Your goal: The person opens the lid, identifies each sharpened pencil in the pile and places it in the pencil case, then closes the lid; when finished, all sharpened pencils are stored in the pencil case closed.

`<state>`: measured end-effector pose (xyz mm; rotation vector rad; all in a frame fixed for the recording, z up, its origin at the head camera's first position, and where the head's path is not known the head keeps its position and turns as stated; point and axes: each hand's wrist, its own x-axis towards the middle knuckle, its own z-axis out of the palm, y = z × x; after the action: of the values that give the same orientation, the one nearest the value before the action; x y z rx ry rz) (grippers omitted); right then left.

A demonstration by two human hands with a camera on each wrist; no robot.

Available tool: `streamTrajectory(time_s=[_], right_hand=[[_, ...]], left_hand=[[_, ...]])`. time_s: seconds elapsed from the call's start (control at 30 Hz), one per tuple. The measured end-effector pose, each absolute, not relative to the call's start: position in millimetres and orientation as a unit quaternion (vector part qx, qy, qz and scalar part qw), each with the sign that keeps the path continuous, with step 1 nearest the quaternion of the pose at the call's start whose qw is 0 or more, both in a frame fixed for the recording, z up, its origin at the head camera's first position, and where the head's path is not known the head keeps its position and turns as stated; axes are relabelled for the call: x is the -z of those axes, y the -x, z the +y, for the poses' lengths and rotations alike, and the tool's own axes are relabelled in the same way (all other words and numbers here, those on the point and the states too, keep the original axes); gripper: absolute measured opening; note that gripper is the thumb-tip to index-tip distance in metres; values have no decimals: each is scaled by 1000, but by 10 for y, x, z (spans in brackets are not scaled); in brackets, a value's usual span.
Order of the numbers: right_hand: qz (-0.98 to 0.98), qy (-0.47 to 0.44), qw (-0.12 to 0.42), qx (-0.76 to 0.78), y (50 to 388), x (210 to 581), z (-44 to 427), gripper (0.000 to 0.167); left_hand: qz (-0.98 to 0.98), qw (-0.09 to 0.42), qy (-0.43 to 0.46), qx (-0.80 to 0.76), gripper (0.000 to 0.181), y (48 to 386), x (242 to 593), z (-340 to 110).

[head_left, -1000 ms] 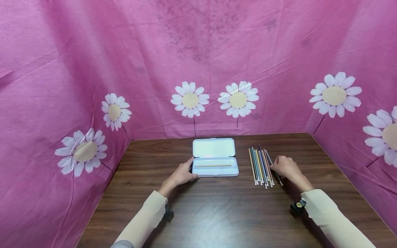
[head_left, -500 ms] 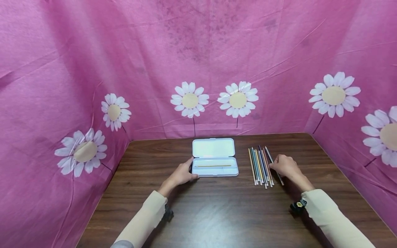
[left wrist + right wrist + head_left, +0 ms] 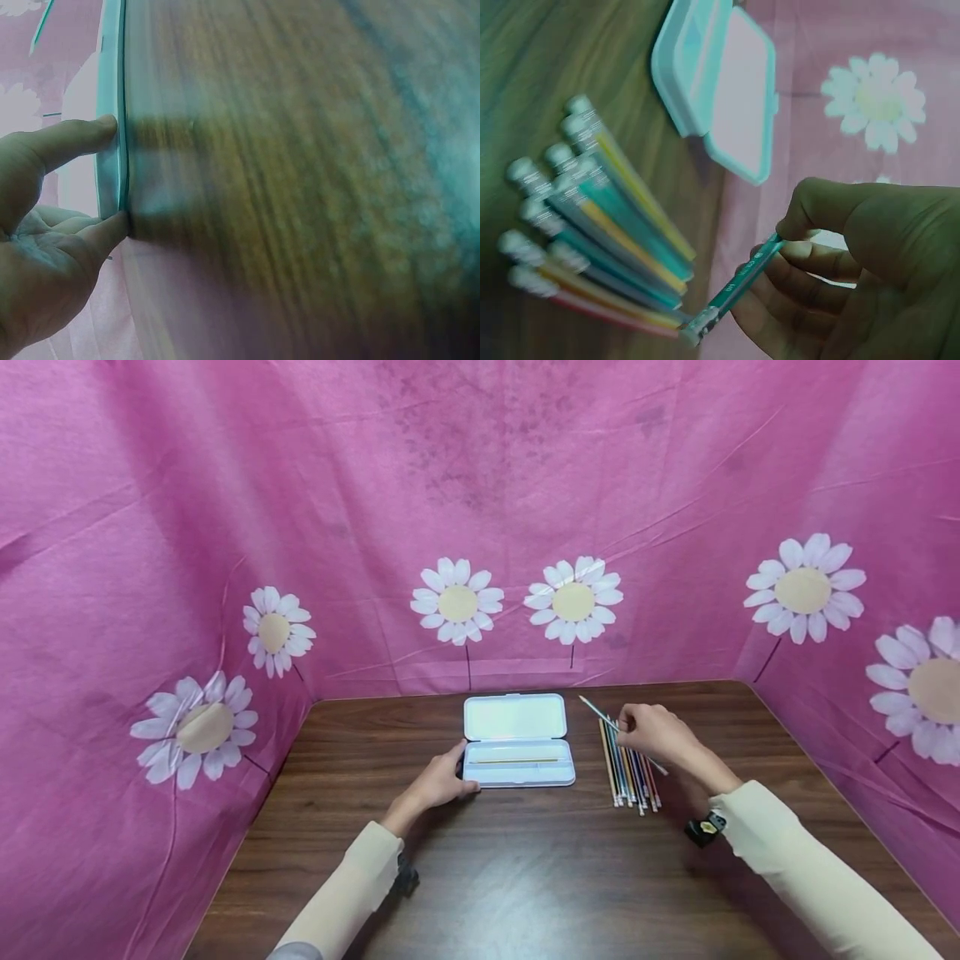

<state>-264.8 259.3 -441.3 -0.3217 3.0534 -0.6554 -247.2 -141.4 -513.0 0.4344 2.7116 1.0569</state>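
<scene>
A white pencil case [image 3: 519, 774] lies with its lid raised back on the table, one yellow pencil [image 3: 517, 761] lying inside it. My left hand [image 3: 438, 781] grips the case's left end; in the left wrist view the thumb [image 3: 71, 139] is on its long side and a finger reaches round the corner. Between thumb and fingers, my right hand [image 3: 660, 732] pinches a dark green pencil [image 3: 742, 281] with a white eraser end, held slanted above the pencil row. That row of several coloured pencils [image 3: 622, 777] lies right of the case, eraser ends toward me, partly hidden by the right hand.
The brown wooden table [image 3: 517, 877] meets a pink curtain [image 3: 517, 485] with white daisies at its back and sides. Bare wood lies between the case and the pencil row, and in front of both.
My right hand has lifted the outermost pencil off the table and carried it left over the other pencils, its tip swinging toward the case. The left hand and the case have stayed put.
</scene>
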Motion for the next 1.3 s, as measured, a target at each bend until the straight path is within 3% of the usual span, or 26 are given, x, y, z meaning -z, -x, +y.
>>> streamTrajectory(time_s=[0.6, 1.3], right_hand=[[956, 264, 18, 125, 2829, 4025, 1699, 11], [933, 353, 64, 34, 3017, 4216, 1094, 19]], left_hand=[[920, 102, -147, -348, 96, 2469, 5115, -1408], [920, 95, -150, -349, 97, 2481, 5122, -1405]])
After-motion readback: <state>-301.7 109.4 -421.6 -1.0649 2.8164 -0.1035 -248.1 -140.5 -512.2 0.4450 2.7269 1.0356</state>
